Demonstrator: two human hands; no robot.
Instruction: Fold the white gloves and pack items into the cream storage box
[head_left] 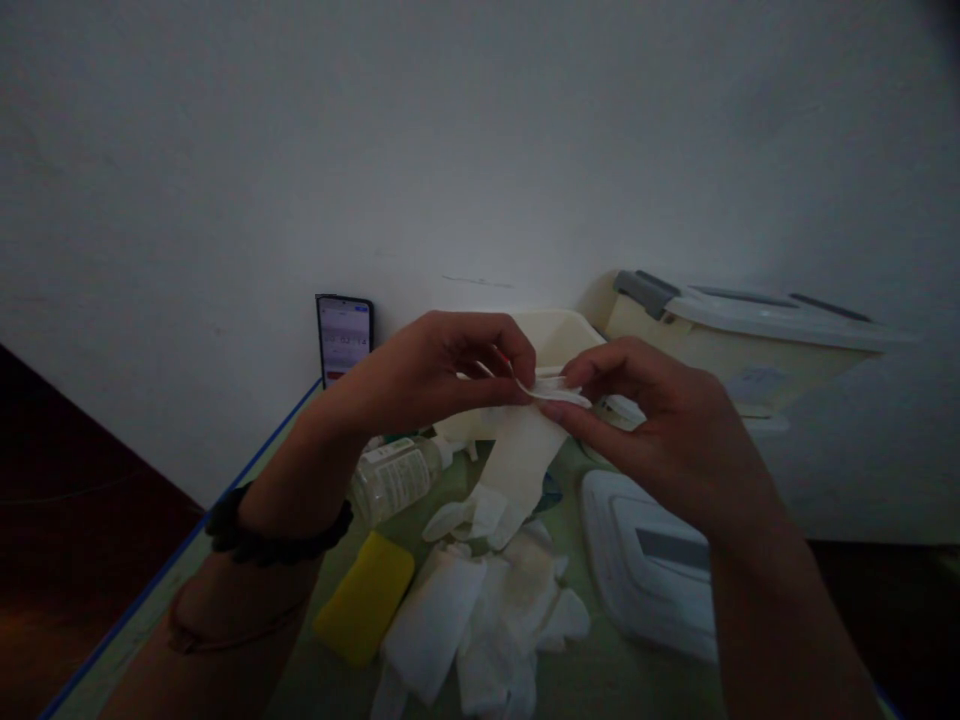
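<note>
The grips of the left hand (469, 350) and right hand (664, 405) pinch a thin, layered white strip (525, 455), drooping toward crumpled white pieces (506, 620) below.

From frame centre I count: one phone (345, 338) at 9 o'clock; one open tub (564, 330), 1; one lidded box (742, 345), 3; one white lid (649, 560), 4; several white sheets (510, 590), 6, overlapping, dim, exact number unclear; one sponge (365, 598), one bottle (397, 478), 7. Two bracelets (279, 538).
</note>
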